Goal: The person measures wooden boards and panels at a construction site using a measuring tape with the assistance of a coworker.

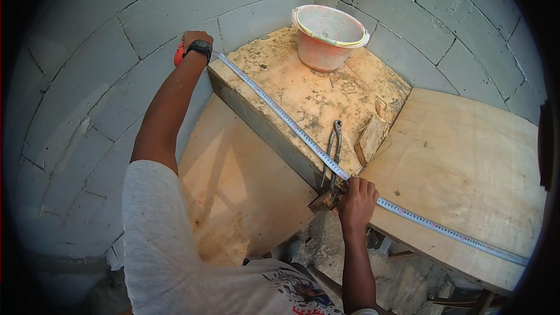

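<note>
A white measuring tape [280, 112] runs from the upper left, across the stained raised board, to the lower right over a second board. At the wall, my left hand [195, 39] is closed on the tape's red case [179, 51], with a black watch on the wrist. Near the board's front right corner, my right hand [357, 201] has its fingers closed around the tape's blade. Metal pincers [331, 151] lie beside that hand, partly under the tape. A split piece of wood [371, 138] rests to their right.
A pinkish-white bucket [326, 41] stands on the raised board [256, 58] by the block wall [245, 17]. A smooth board [466, 140] extends right. Another board [233, 186] lies lower at the left. Rubble and wooden supports show below the right board.
</note>
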`<state>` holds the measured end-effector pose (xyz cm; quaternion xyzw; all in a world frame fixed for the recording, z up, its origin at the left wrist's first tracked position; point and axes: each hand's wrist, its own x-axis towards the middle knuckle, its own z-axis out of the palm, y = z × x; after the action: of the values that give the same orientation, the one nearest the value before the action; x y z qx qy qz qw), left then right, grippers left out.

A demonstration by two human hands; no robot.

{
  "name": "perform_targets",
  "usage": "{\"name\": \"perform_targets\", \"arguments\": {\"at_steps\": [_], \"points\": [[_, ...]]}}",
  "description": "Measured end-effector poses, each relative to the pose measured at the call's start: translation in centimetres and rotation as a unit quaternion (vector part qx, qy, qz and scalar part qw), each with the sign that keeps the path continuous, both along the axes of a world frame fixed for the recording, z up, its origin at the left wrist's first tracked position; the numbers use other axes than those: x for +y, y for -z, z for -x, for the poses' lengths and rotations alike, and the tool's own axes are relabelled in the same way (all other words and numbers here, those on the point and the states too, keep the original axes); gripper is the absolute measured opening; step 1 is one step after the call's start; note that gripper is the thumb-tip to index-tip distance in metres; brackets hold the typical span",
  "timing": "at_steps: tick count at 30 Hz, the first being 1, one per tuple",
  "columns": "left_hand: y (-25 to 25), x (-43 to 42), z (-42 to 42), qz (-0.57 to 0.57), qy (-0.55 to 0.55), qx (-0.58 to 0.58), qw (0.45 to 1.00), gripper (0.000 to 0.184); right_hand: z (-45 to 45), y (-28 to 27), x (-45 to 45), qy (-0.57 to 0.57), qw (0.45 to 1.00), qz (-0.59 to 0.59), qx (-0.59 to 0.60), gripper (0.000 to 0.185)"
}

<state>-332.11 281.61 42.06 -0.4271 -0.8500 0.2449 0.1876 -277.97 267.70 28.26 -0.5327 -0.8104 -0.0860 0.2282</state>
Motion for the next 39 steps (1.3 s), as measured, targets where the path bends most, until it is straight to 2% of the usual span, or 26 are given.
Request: {"name": "perform_targets", "arguments": {"at_steps": [12,21,36,39], "points": [[-1.4,-1.4,-1.3,-0.019,-0.007,0.014,1.0,0.026,0.2,-0.2,0.2,0.0,0.999,0.015,0.042,0.012],[-1.1,-2.0,-0.3,-0.03,-0.011,0.009,0.999,0.025,0.1,-0.1,0.1,0.002,0.999,0.016,0.045,0.016],[-1.2,-3.8,-0.2,-0.071,-0.036,-0.009,0.997,0.027,0.5,-0.2,0.2,-0.002,0.991,0.01,0.134,0.019],[-0.9,-4.1,0.0,-0.077,-0.032,0.0,0.997,0.027,0.4,0.1,0.3,-0.006,0.993,-0.013,0.12,0.01]]}}
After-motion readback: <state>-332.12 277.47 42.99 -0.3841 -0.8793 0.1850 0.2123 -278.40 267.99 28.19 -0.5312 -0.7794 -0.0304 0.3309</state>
